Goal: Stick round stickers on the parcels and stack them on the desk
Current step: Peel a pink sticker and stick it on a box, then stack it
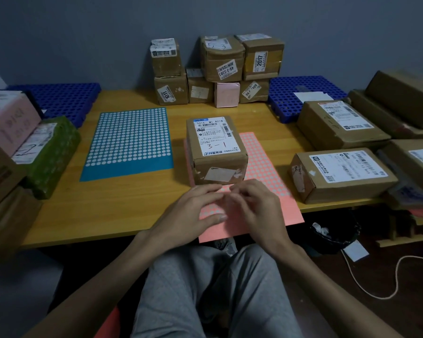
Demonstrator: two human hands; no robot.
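Pink is where the action is: a pink sticker sheet [263,164] lies on the near edge of the yellow wooden desk [132,203], its front hanging a little over the edge, and both hands are down on it. The left hand [193,213] lies open, fingers stretched nearly flat across the sheet and thumb pressed on it. The right hand [257,208] is curled, its fingertips meeting the left's just in front of the parcel; they are blurred, so I cannot tell whether they have a sticker pinched. The brown cardboard parcel [216,147], hand-marked "3-1" on its white shipping label, stands on the far half of the pink sheet, just beyond the fingers and not touched. Off to the left, a blue sticker sheet [128,140] full of white dots lies flat on the desk. Against the grey wall at the back sits a two-layer stack of parcels [217,69], mostly brown, one pink. On the right, two brown labelled boxes [340,172] sit near the desk edge; on the left, a green-wrapped parcel [51,154] leans beside a pink one [7,118].
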